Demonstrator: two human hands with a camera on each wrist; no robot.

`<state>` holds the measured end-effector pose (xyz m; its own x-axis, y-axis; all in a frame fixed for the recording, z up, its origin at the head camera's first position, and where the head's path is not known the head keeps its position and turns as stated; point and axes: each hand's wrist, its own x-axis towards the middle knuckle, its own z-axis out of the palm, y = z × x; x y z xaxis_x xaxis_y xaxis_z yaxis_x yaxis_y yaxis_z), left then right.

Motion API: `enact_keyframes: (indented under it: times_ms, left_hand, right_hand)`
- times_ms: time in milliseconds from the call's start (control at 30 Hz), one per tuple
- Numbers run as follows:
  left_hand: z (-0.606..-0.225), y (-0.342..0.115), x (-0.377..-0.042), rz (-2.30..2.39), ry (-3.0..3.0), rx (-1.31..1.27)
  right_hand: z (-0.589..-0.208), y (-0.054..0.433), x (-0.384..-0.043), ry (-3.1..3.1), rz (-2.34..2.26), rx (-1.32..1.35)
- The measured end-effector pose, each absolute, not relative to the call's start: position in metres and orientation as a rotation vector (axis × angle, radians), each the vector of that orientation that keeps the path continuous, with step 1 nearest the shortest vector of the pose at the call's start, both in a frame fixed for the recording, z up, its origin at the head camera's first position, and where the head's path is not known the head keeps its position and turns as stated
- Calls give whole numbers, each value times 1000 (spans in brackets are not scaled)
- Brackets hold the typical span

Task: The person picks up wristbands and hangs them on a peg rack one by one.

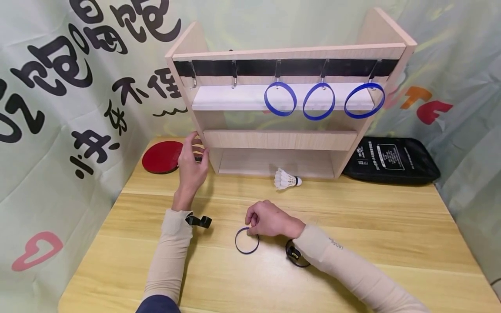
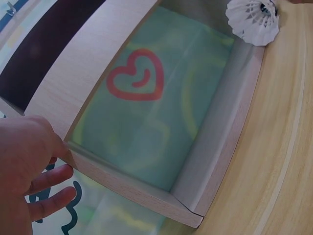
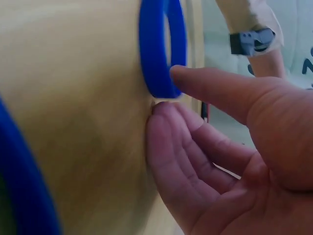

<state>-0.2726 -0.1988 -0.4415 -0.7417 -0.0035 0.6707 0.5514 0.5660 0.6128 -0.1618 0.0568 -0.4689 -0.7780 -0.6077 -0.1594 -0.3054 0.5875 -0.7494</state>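
Observation:
In the head view my left hand is at the left side panel of a small wooden shelf unit. Its fingers are loosely bent and touch the panel's edge in the left wrist view, gripping nothing. Low over the table, my right hand pinches the edge of a thin blue ring. The right wrist view shows the thumb against the blue band, with the other fingers curled just below. Three more blue rings hang from hooks on the unit: one near the middle, another beside it, a third at right.
A white shuttlecock lies before the unit. The red table tennis bat lies left of it, and a black case lies right. Two left-hand hooks hold no ring. Another blue strip shows in the right wrist view.

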Motion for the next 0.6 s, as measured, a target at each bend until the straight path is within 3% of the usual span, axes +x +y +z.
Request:
enact_keyframes:
  times_ms: [600]
  left_hand:
    - [-443,-199,-273,-1144,-2189,-415]
  right_hand:
    - [-467,56,-148,2374,-1026,-807]
